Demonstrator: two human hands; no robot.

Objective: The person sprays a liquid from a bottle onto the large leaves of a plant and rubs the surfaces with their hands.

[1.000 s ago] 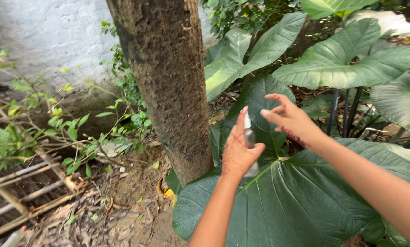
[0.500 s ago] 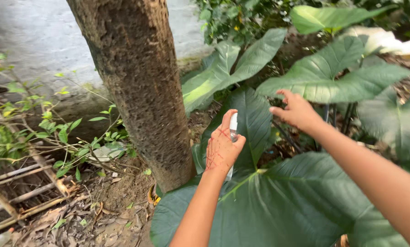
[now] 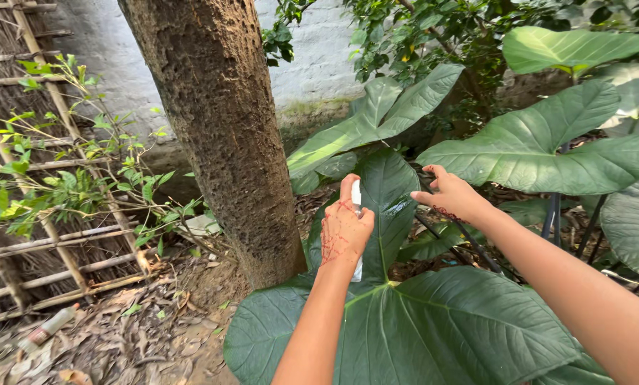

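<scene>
A small clear plastic spray bottle with a white top (image 3: 357, 207) was held upright near frame centre, above the join of two large leaves. It was gripped by the left hand (image 3: 344, 228), fingers wrapped round its body and the forefinger laid over the top; red markings were seen on the back of that hand. The right hand (image 3: 451, 194) was held apart at 3 o'clock from the bottle, fingers loosely curled, holding nothing, its fingertips close to the edge of an upright dark green heart-shaped leaf (image 3: 387, 196). A broad glossy green leaf (image 3: 433, 328) was spread beneath both forearms at 6 o'clock. A rough brown tree trunk (image 3: 223, 135) stood at 9 o'clock from the bottle. A lattice of dry bamboo sticks (image 3: 41, 242) was noted far left, and a whitewashed brick wall (image 3: 319, 57) at 12 o'clock.
</scene>
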